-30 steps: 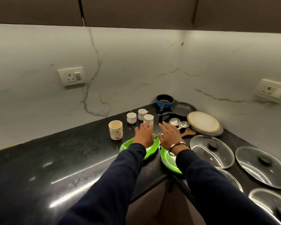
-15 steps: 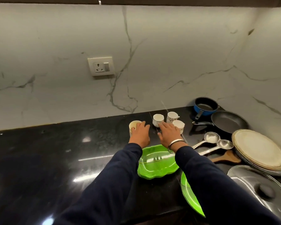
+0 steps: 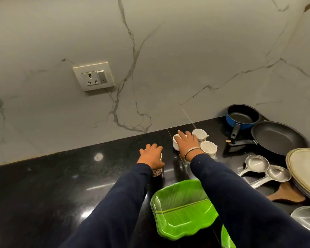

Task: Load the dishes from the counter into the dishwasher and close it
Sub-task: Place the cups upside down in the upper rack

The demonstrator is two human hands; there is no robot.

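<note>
Reaching farther than before: left hand (image 3: 151,155) on mug (image 3: 157,171), right hand (image 3: 186,143) on cup (image 3: 175,144).

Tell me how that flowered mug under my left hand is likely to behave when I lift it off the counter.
The flowered mug looks ceramic, so probably stiff and breakable if knocked on the black stone counter. Your left hand covers its top, a grip from above, so a glossy glaze might slip. It stands upright and taller than the small cups, so a sideways push may tip it.
</note>
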